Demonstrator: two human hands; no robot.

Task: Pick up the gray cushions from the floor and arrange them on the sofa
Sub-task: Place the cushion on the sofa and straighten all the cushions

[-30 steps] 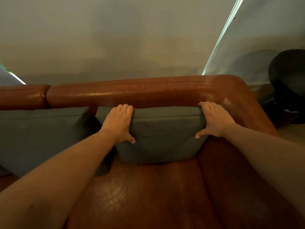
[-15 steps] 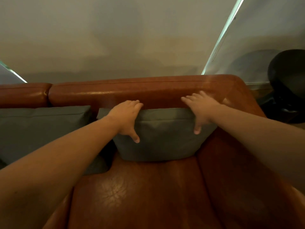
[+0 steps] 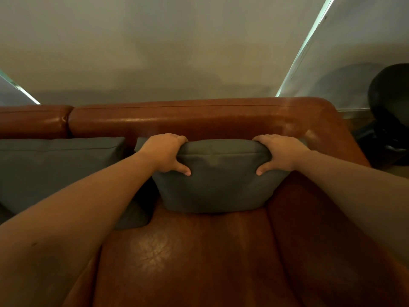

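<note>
A gray cushion (image 3: 219, 185) stands upright against the backrest of the brown leather sofa (image 3: 199, 258), at its right end. My left hand (image 3: 166, 152) grips the cushion's top edge near its left corner, fingers over the top and thumb on the front. My right hand (image 3: 278, 152) grips the top edge near the right corner the same way. A second gray cushion (image 3: 57, 171) leans against the backrest to the left, partly hidden by my left forearm.
The sofa's right armrest (image 3: 327, 218) runs beside the held cushion. A plain wall (image 3: 177, 52) rises behind the sofa. A dark round object (image 3: 391, 103) stands on the floor past the right armrest.
Both hands shifted along the top edge and closed on it with thumbs on the front; the cushion's top now bulges between them.
</note>
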